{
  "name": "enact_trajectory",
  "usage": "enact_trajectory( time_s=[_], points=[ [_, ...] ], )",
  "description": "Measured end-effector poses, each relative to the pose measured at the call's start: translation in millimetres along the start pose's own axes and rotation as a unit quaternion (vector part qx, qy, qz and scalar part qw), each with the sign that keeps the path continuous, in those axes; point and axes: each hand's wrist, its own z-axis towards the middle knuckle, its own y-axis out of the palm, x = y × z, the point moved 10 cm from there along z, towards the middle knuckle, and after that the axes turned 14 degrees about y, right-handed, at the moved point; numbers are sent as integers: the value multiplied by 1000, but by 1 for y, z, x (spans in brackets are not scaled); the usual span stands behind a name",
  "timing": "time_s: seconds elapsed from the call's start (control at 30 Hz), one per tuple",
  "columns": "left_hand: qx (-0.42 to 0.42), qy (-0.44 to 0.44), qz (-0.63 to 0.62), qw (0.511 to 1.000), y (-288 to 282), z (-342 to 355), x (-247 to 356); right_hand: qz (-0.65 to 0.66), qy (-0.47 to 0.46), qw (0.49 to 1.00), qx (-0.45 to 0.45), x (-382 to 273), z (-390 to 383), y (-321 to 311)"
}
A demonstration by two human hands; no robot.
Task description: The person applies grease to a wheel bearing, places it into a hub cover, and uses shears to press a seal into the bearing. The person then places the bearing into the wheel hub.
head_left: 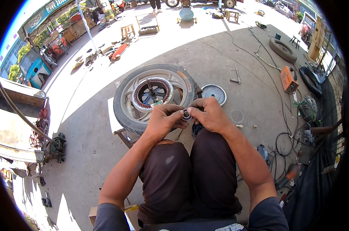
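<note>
Between the fingertips of both hands, just above my knees, is a small ring-shaped metal bearing (187, 114). My left hand (163, 121) pinches its left side, and my right hand (210, 115) grips it from the right. Behind them a motor wheel with a black tyre (122, 106) lies flat on a low support. Inside its rim sits a round stator (168, 87) with reddish windings, its axle (150, 88) pointing up. To the right of the tyre lies a round silver hub cover (214, 92). My fingers partly hide the bearing.
A T-shaped wrench (236, 77) and a thin ring (237, 115) lie on the concrete to the right. Farther right are an orange machine (288, 79), loose tyres (283, 50) and trailing cables. A metal cart (18, 119) stands at the left.
</note>
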Motion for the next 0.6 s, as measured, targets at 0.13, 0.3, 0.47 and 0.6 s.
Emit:
enact_trajectory(
  time_s=[0.13, 0.3, 0.47, 0.6],
  points=[
    [6, 9, 4, 1000, -3, -1, 1, 18, -4, 1000, -5, 0, 1, 0],
    [23, 27, -4, 999, -7, 1, 2, 94, 23, 995, -27, 8, 3, 0],
    [48, 56, -9, 997, -12, 2, 4, 100, 27, 994, -29, 8, 2, 3],
    [47, 58, -16, 997, -8, 3, 4, 57, -9, 998, 15, 7, 2, -2]
  ],
)
